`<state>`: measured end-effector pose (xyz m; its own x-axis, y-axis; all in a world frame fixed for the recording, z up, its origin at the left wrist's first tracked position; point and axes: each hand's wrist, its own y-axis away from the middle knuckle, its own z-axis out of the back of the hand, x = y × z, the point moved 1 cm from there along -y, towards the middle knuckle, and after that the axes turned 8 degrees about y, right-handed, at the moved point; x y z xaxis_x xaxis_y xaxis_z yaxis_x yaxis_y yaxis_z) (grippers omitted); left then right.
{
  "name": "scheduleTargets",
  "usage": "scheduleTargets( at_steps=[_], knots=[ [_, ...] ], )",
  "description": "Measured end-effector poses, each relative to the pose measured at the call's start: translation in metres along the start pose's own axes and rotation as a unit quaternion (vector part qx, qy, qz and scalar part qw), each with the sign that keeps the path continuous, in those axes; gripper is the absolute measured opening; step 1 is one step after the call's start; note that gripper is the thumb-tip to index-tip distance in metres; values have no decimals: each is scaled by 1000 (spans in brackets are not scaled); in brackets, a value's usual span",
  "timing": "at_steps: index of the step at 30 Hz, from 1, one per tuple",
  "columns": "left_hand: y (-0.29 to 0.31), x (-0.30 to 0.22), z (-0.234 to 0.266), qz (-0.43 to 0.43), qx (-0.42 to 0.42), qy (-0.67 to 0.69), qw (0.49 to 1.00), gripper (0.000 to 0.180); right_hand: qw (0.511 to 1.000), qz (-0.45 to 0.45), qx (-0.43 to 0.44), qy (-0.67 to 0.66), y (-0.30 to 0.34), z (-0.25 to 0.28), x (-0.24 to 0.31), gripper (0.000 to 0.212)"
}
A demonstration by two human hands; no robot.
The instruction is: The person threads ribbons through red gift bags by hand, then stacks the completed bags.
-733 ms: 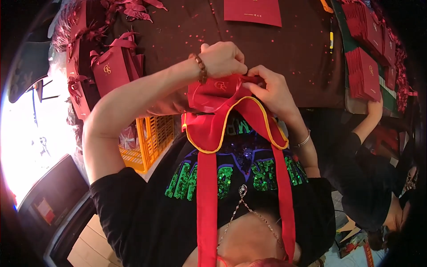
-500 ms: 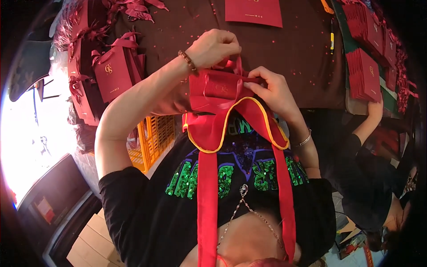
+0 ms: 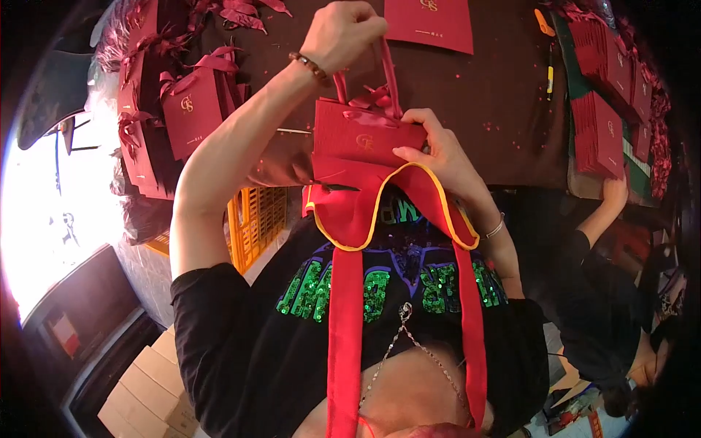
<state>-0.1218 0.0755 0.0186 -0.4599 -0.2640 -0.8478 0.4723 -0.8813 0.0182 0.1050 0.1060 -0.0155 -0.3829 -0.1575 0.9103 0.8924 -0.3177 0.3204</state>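
Observation:
A small dark red paper gift bag [image 3: 350,139] with a gold emblem stands in front of my chest, its ribbon handle [image 3: 391,77] stretched upward. My left hand [image 3: 343,35] is closed above the bag, fingers pinching the top of that ribbon. A loose ribbon bow [image 3: 372,98] lies at the bag's mouth. My right hand [image 3: 442,150] grips the bag's right side, thumb on the front face; its other fingers are partly hidden behind. Below the bag hangs my red apron [image 3: 350,212] with yellow trim.
Finished-looking bags with ribbons [image 3: 193,109] stand at the left of the brown-covered table [image 3: 496,87]. A flat red bag [image 3: 431,25] lies ahead. Stacked bags [image 3: 599,135], a yellow pen [image 3: 550,77] and an orange-handled tool [image 3: 544,22] are at right. Another person's hand [image 3: 615,191] touches the stack.
My left hand has moved up and away from the bag, drawing the ribbon handle taut. My right hand has shifted slightly down the bag's side, and the front face shows more fully.

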Motion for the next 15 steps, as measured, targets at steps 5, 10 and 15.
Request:
scheduleTargets(
  at_steps=[5, 10, 15],
  knots=[
    [6, 0, 3, -94, 43, 95, 990, 27, 983, 42, -70, -163, -7, -11, -31, 55],
    [41, 21, 22, -53, -57, 207, 975, 39, 971, -29, -97, -219, -11, 5, -33, 59],
    [89, 46, 1, 98, 79, 335, 934, 30, 952, 37, -90, -291, -20, 2, -26, 47]
  ],
)
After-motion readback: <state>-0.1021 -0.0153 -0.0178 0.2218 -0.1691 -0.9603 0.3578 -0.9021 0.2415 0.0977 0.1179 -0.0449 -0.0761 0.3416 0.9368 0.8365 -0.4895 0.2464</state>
